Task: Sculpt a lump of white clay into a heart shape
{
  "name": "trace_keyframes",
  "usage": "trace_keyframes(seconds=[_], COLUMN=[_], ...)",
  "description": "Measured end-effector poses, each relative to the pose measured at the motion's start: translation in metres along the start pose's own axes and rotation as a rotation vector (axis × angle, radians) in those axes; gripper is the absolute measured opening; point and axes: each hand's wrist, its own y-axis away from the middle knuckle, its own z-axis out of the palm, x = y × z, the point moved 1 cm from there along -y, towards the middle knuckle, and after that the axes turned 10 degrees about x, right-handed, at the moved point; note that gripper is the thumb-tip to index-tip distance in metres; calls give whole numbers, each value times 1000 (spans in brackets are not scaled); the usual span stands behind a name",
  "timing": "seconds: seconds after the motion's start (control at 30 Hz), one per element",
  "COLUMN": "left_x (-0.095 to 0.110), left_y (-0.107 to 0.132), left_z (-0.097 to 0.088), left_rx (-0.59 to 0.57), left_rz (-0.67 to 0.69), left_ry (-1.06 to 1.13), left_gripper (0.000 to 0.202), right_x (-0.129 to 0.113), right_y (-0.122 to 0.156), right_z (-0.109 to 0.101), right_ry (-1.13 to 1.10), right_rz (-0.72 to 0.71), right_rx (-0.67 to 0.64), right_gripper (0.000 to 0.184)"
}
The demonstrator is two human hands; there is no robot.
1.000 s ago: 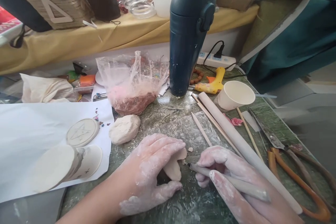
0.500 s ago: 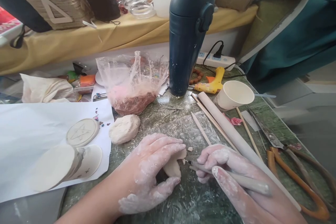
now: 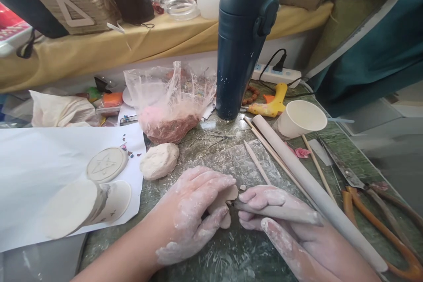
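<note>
My left hand (image 3: 191,211), dusted white, curls over a thin pale piece of clay (image 3: 226,221) on the table, its edge showing between thumb and fingers. A grey pen-like tool (image 3: 284,213) with a dark tip lies in the grip of my right hand (image 3: 294,240). Its tip meets the clay's right edge; whether it is a blade I cannot tell. A small clay crumb (image 3: 243,187) sits just beyond the tip. Behind my left hand rests a rough white clay lump (image 3: 159,161). The palms hide the rest of the held piece.
A dark blue flask (image 3: 239,53) stands behind my hands. To the right lie a long pale roller (image 3: 297,163), scissors (image 3: 380,220), a paper cup (image 3: 302,119) and a yellow glue gun (image 3: 277,101). White paper (image 3: 66,150) bearing a star-marked clay disc (image 3: 107,165) is on the left.
The tool has swung to a flatter angle in my right hand, its tip still at the clay. The clay piece has turned slightly under my left hand. The whole view has shifted a little.
</note>
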Motion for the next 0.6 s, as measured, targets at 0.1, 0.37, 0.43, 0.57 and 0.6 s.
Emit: trace_keyframes(seconds=[0.1,0.37,0.43,0.57,0.6], left_x=[-1,1,0,-6,-7], left_y=[-1,-2,-1,2,2], left_z=[1,1,2,6,7], left_rx=[23,4,15,59,70], left_rz=[14,-2,-10,36,51], left_ry=[32,37,33,45,49], left_gripper=[46,46,44,44,44], right_x=[3,7,7,6,6], right_y=[1,5,4,3,3], right_z=[2,1,-1,-4,-4], right_ry=[55,181,181,151,141], right_rz=[-2,-195,-158,-115,-116], right_rx=[44,116,141,142,137], right_gripper=[22,25,22,19,19])
